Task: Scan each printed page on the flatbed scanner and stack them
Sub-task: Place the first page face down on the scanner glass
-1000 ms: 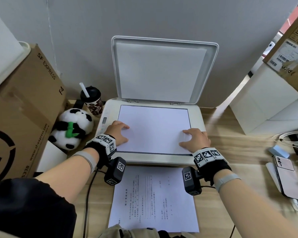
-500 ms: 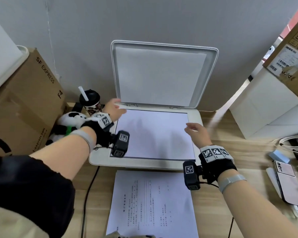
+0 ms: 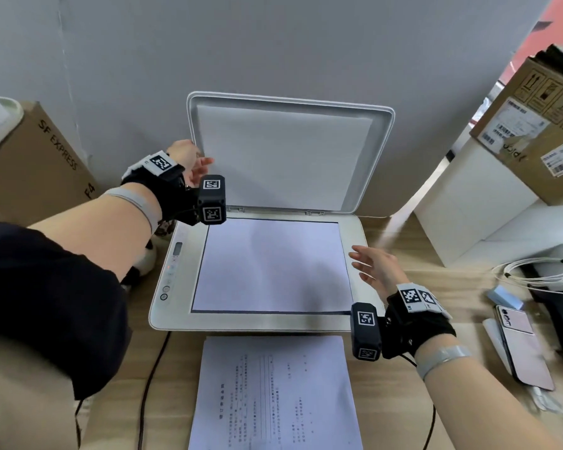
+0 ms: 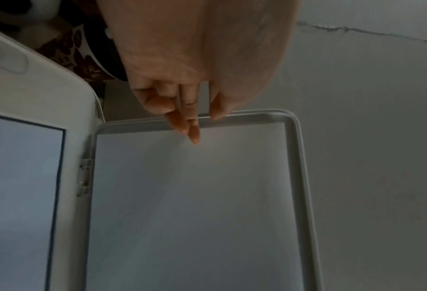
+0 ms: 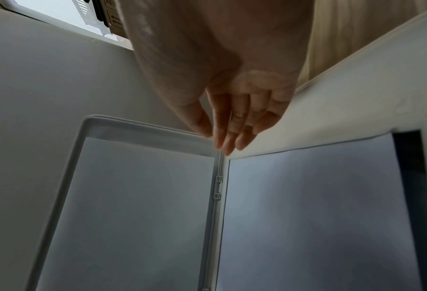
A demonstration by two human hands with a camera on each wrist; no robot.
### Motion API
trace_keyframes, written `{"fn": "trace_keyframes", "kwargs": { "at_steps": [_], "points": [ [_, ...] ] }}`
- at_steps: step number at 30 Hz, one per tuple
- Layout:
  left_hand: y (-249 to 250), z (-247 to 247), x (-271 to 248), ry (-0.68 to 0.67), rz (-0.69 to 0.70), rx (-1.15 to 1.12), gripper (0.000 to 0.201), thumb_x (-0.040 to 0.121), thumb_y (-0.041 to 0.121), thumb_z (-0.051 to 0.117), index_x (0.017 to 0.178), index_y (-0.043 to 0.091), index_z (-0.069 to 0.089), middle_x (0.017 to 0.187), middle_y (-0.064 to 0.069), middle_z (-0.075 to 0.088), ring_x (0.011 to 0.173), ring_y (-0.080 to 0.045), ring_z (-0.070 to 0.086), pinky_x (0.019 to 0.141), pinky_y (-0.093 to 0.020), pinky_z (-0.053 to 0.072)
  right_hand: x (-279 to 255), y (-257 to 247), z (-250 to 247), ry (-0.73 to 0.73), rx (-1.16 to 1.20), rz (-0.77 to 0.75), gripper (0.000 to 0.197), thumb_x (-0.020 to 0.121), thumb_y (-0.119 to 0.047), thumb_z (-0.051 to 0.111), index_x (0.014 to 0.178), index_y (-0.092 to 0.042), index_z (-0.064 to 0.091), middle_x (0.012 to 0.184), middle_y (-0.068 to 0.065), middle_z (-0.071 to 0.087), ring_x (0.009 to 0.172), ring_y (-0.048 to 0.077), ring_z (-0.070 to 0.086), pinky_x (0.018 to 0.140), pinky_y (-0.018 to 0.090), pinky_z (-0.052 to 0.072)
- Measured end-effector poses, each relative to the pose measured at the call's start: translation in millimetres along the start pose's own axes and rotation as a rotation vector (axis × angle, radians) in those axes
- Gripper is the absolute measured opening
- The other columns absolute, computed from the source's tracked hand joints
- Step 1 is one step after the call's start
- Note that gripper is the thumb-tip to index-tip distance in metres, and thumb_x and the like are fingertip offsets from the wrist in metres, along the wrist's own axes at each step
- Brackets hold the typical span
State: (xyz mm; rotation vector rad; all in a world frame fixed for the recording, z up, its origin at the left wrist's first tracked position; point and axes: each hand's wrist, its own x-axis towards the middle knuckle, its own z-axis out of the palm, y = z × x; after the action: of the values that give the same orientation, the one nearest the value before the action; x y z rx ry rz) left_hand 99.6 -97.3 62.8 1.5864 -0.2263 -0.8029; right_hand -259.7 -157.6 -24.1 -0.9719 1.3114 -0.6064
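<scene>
Wooden table (image 3: 429, 248), flatbed scanner (image 3: 359, 271) on it, printed page (image 3: 273, 394) in front, phone (image 3: 520, 345) right

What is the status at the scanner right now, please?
Left hand open, raised by the lid's left edge. Right hand open at the scanner's right rim. Sheet flat on the glass, lid up. Nothing in the way.

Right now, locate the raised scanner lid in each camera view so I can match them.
Head: scanner lid stands open at upper centre, against the wall.
Left wrist: lid fills the lower centre.
Right wrist: lid at lower left.
Shared landmark: the lid hinge.
</scene>
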Motion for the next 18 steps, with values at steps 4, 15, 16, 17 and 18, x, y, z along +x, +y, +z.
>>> {"fn": "trace_keyframes", "kwargs": {
  "at_steps": [4, 15, 16, 17, 18],
  "points": [
    [-4.0, -14.1, -18.1, 0.140, 0.082, -0.130, 0.027, 0.095, 0.009, 0.035, 0.079, 0.021, 0.054, 0.040, 0.007, 0.059, 0.029, -0.003, 0.043, 0.036, -0.015, 0.024, -1.8, 1.4, -9.4, 0.099, 0.139, -0.078, 0.014, 0.091, -0.016, 0.055, 0.083, -0.017, 0.066, 0.071, -0.004, 0.069, 0.063, 0.009, 0.058, 0.056, 0.020, 0.039],
    [-81.8, -66.3, -73.6, 0.167, -0.012, -0.173, 0.035, 0.093, 0.031, 0.037, 0.070, 0.019, 0.061, 0.047, 0.004, 0.060, 0.033, -0.006, 0.047, 0.037, -0.016, 0.027, -29.0, 13.0, -23.4, 0.275, 0.272, -0.288, 0.044, 0.099, -0.031, 0.031, 0.074, -0.012, 0.062, 0.045, -0.006, 0.062, 0.039, 0.003, 0.052, 0.041, 0.015, 0.036],
    [-90.2, -70.1, -75.1, 0.169, -0.021, -0.160, 0.034, 0.093, 0.031, 0.038, 0.071, 0.018, 0.061, 0.048, 0.006, 0.061, 0.037, -0.007, 0.049, 0.038, -0.016, 0.029, -30.9, 13.9, -23.4, 0.278, 0.282, -0.273, 0.044, 0.098, -0.033, 0.031, 0.073, -0.013, 0.061, 0.045, -0.006, 0.062, 0.040, 0.004, 0.052, 0.043, 0.016, 0.035],
    [-98.3, -73.9, -75.6, 0.168, -0.032, -0.134, 0.033, 0.093, 0.030, 0.039, 0.072, 0.018, 0.061, 0.047, 0.008, 0.061, 0.042, -0.007, 0.049, 0.039, -0.017, 0.032, -32.4, 15.4, -23.3, 0.292, 0.295, -0.256, 0.041, 0.098, -0.033, 0.033, 0.072, -0.014, 0.059, 0.044, -0.005, 0.061, 0.040, 0.006, 0.051, 0.043, 0.017, 0.035],
    [-104.7, -77.5, -77.0, 0.171, -0.050, -0.099, 0.031, 0.093, 0.026, 0.039, 0.073, 0.019, 0.061, 0.043, 0.009, 0.059, 0.043, -0.006, 0.048, 0.039, -0.015, 0.033, -33.4, 18.5, -23.6, 0.313, 0.309, -0.243, 0.037, 0.097, -0.032, 0.036, 0.071, -0.016, 0.056, 0.043, -0.005, 0.061, 0.041, 0.008, 0.051, 0.044, 0.018, 0.035]
  ]
}}
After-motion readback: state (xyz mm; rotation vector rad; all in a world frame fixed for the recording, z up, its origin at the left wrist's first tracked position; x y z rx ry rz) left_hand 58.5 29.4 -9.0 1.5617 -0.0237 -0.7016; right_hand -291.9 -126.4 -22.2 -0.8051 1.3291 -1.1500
